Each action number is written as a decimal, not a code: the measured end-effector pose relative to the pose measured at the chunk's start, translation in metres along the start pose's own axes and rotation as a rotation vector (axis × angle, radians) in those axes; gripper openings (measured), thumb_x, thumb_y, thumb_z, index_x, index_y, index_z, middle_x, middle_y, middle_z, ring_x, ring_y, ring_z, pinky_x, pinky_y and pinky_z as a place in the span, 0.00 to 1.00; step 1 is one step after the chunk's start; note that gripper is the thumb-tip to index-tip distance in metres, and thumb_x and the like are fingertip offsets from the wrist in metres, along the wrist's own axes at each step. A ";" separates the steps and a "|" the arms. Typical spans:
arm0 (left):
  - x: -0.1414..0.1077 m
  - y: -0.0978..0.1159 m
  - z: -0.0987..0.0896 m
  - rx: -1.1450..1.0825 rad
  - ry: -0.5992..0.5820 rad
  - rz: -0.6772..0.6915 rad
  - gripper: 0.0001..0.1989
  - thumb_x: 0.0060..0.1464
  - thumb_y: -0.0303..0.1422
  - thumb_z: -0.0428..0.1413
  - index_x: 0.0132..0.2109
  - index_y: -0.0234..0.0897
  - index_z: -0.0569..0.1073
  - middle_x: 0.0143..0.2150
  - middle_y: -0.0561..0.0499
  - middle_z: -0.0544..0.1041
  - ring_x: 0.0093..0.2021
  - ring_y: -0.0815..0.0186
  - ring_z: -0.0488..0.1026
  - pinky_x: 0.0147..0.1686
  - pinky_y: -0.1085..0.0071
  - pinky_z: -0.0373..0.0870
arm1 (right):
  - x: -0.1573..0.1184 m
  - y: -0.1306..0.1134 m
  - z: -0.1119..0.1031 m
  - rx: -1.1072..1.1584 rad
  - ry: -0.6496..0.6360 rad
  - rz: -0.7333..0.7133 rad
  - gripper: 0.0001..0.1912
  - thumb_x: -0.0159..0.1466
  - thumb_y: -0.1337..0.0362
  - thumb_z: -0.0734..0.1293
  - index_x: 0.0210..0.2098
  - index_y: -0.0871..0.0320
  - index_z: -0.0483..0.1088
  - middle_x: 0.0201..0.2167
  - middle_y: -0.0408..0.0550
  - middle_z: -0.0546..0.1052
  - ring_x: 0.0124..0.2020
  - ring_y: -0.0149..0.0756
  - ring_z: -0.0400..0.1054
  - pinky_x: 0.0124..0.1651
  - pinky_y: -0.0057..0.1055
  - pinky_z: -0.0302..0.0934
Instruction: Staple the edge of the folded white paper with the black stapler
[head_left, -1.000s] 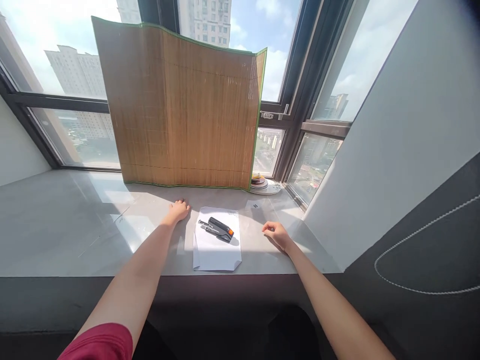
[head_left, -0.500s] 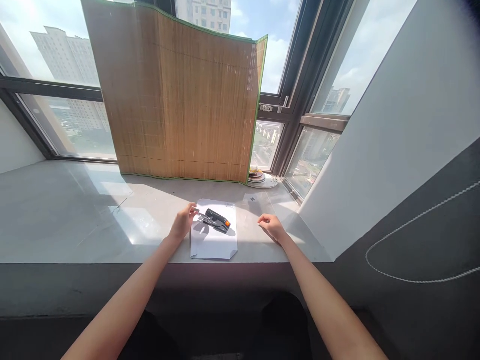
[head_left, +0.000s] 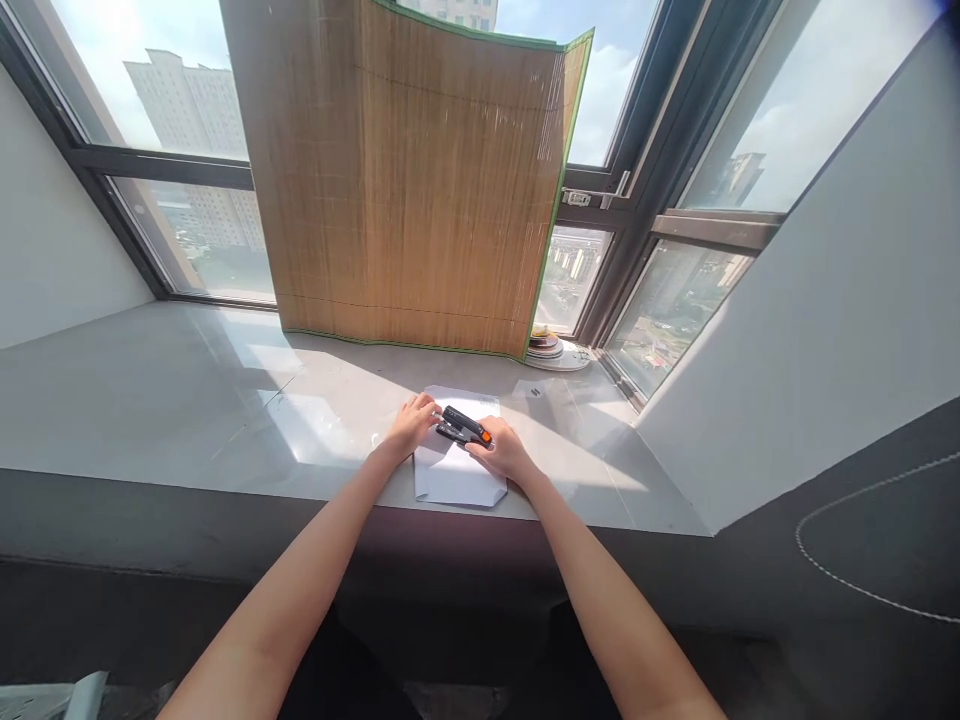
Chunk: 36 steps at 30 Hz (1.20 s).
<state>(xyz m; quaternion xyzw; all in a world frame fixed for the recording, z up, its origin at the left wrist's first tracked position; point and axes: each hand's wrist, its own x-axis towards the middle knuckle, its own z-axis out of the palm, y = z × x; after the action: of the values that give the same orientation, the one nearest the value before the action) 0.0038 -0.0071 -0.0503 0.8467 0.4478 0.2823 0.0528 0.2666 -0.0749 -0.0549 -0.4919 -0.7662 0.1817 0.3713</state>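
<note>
A black stapler with an orange patch at its right end lies over white paper on the sill. My right hand is closed around the stapler's orange end, thumb below it. My left hand is at the stapler's other end, over the paper's left edge, with its fingers bent together. Whatever is between those left fingertips is too small to make out.
The pale sill has a front edge just below the paper. Behind stands a bamboo mat against the window. Stacked round items sit at its lower right, and a small dark-marked piece lies right of the paper.
My right hand has moved left from the bare sill onto the stapler and taken hold of its orange end. My left hand stays near the other end. The camera view has shifted and tilted.
</note>
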 end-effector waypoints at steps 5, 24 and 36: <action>0.001 -0.002 0.002 -0.005 -0.059 0.013 0.07 0.69 0.28 0.58 0.49 0.41 0.79 0.55 0.44 0.77 0.56 0.54 0.71 0.57 0.56 0.69 | -0.002 0.002 0.002 -0.008 0.028 0.022 0.09 0.66 0.59 0.74 0.43 0.53 0.74 0.42 0.47 0.78 0.43 0.42 0.69 0.49 0.37 0.63; 0.001 -0.004 -0.009 -0.118 0.009 -0.017 0.09 0.70 0.30 0.56 0.47 0.41 0.82 0.54 0.43 0.75 0.55 0.53 0.69 0.62 0.54 0.70 | -0.001 -0.003 -0.004 0.010 0.005 0.026 0.10 0.66 0.56 0.73 0.41 0.52 0.71 0.41 0.45 0.76 0.43 0.41 0.67 0.47 0.36 0.61; 0.001 -0.003 -0.010 -0.109 -0.027 -0.037 0.07 0.69 0.30 0.59 0.47 0.42 0.83 0.54 0.44 0.74 0.54 0.54 0.69 0.61 0.53 0.71 | 0.000 0.001 -0.003 0.006 -0.012 0.019 0.12 0.67 0.55 0.73 0.45 0.53 0.73 0.44 0.47 0.77 0.45 0.42 0.68 0.50 0.37 0.63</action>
<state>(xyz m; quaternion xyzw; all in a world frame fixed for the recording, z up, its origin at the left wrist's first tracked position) -0.0029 -0.0066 -0.0427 0.8379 0.4465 0.2940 0.1099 0.2691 -0.0747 -0.0536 -0.4970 -0.7632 0.1904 0.3664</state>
